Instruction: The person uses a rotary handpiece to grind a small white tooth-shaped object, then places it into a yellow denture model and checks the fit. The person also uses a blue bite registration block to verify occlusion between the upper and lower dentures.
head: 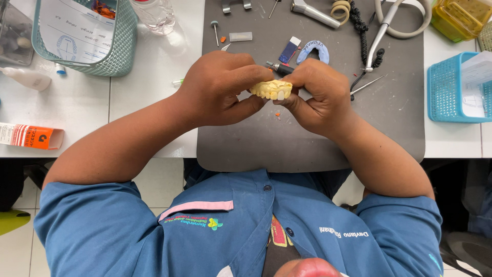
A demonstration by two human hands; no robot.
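At frame centre, both hands pinch a yellow dental cast (271, 89): left hand (220, 87), right hand (315, 95). It looks rigid, light, chip-prone; best gripped by its base.

A white worktop (148, 97) is covered in the middle by a grey mat (318, 138). Pale floor tiles (15, 246) are seen below its edge. The scene is evenly lit.
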